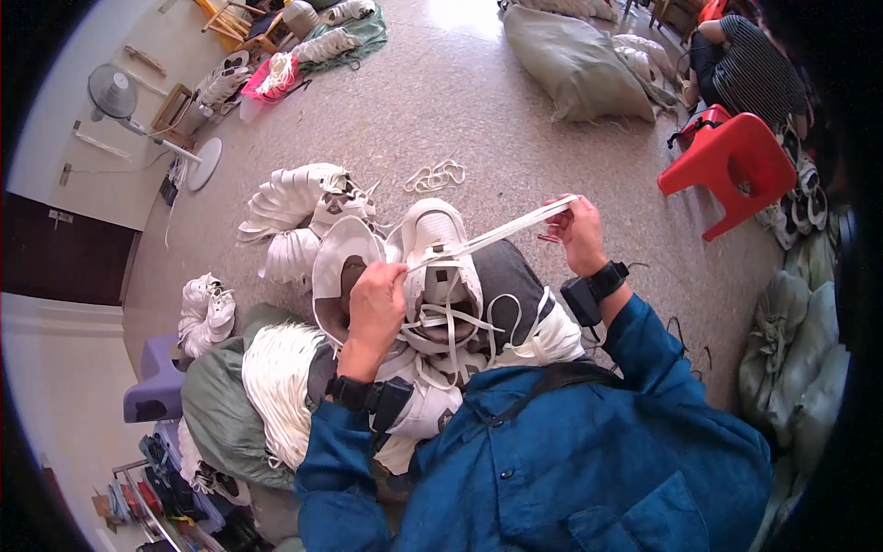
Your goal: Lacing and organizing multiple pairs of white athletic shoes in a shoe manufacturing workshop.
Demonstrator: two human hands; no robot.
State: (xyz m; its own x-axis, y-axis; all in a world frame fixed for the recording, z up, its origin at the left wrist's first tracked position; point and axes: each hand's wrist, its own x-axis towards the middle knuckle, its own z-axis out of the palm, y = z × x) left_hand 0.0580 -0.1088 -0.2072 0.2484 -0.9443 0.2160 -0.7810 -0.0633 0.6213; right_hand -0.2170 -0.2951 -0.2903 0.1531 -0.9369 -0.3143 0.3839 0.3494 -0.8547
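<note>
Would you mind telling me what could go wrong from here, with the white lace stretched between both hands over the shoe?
1. The lace is pulled taut between the left hand and right hand; it might slip from a pinch and snap back.
2. Loose lace ends lie across the white shoe, so the taut one may tangle with them.
3. The shoe rests on a crowded lap beside a bundle of laces; it could slide off.

A shoe [440,276] is lying on the person's lap, a lace [497,235] stretching above it between the hands. Stacked shoes [294,207] are sitting behind-left, a stool [731,166] standing right.
</note>
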